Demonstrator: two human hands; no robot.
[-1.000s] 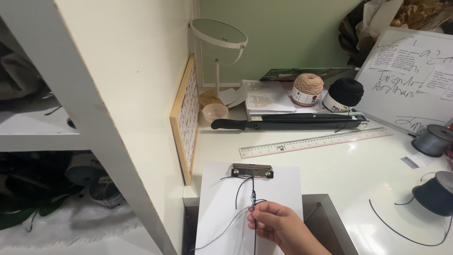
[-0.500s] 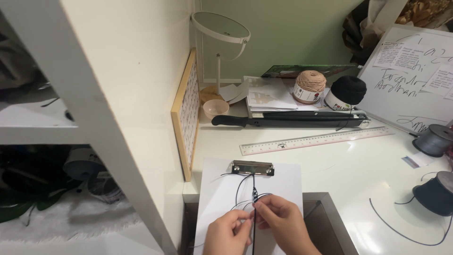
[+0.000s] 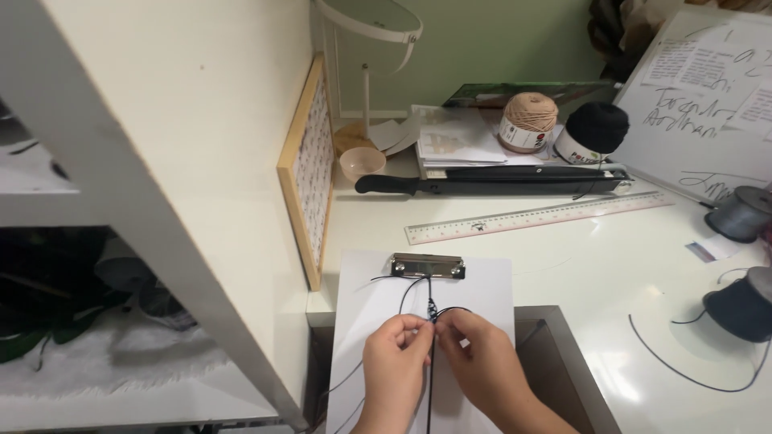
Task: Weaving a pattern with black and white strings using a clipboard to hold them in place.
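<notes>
Both hands sit low in the centre of the frame, knuckles up, wrists coming in from the bottom edge. The left hand [image 3: 394,362] and the right hand [image 3: 476,360] meet fingertip to fingertip, each with a narrow pinching grip closed on the thin black cord [image 3: 432,309]. The fingers curl inward and hide the exact point where they clasp it.

The cord runs down from the metal clip [image 3: 428,266] of a white clipboard [image 3: 378,297], which lies flat just below the middle of the frame. Several strands hang from the clip; they come together in a small dark knotted stretch right above the fingertips. One strand loops out to the right of the knot, and loose ends trail past the hands toward the lower left.

The cord looks fine, smooth and slightly glossy. The clipboard's surface is plain and matte, its clip shiny silver. The worktop [image 3: 579,257] is glossy white. Above the clipboard lies a long clear ruler [image 3: 539,217], set at a slight slant. Behind it is a black paper trimmer [image 3: 490,182], long and flat. At the upper right stand a beige ball of yarn [image 3: 528,120] and a black ball of yarn [image 3: 593,133]. A dark spool [image 3: 744,304] sits at the right edge, its thread curling loose over the worktop.
</notes>
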